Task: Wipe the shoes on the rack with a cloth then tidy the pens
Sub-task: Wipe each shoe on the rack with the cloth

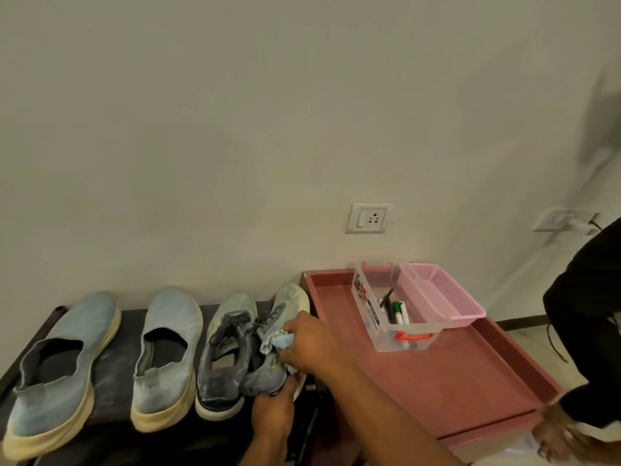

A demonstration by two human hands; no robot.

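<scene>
While your left hand grips the heel of the grey laced sneaker, the rightmost of four shoes on the black rack, your right hand presses a bunched pale-blue cloth against its collar, fingers curled round the fabric. Keep the heel braced so the shoe does not skid into its neighbour, and work the cloth in short strokes from collar to toe. Pens wait in the clear box on the red tray just beside the rack.
</scene>
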